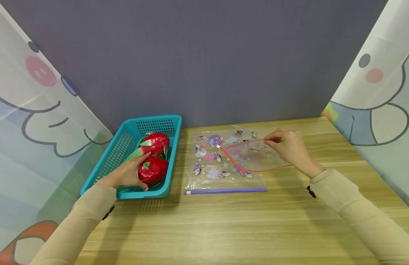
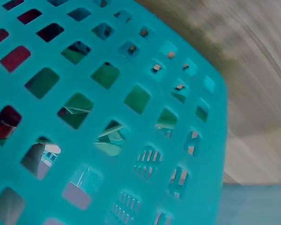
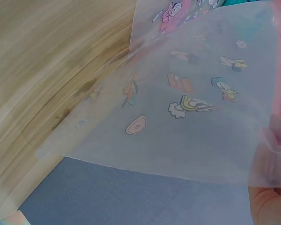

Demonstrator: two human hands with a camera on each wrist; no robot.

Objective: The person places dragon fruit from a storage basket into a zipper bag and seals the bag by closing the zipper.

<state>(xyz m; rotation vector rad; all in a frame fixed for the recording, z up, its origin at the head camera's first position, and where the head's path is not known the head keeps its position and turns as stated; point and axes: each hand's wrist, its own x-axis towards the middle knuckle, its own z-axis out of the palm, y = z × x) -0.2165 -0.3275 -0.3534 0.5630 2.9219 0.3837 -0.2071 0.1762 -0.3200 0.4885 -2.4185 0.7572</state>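
Note:
In the head view, my left hand (image 1: 126, 173) reaches into a teal basket (image 1: 176, 147). Its thumb and fingers spread around the nearer glossy red dragon fruit (image 1: 153, 171), which has green tips. A second red dragon fruit (image 1: 157, 142) lies just behind it. On the right, my right hand (image 1: 288, 145) pinches the upper edge of a clear zip bag (image 1: 270, 154) with a red zip strip, holding its mouth apart. Cartoon prints cover the bag in the right wrist view. The left wrist view shows mostly the basket's perforated wall, with that hand hidden.
Beneath the red-strip bag lies another clear printed bag (image 1: 204, 176) with a purple zip strip, flat on the wooden table (image 1: 224, 224). A dark grey panel (image 1: 204, 62) stands behind, and printed cartoon curtains (image 1: 383, 84) hang at both sides.

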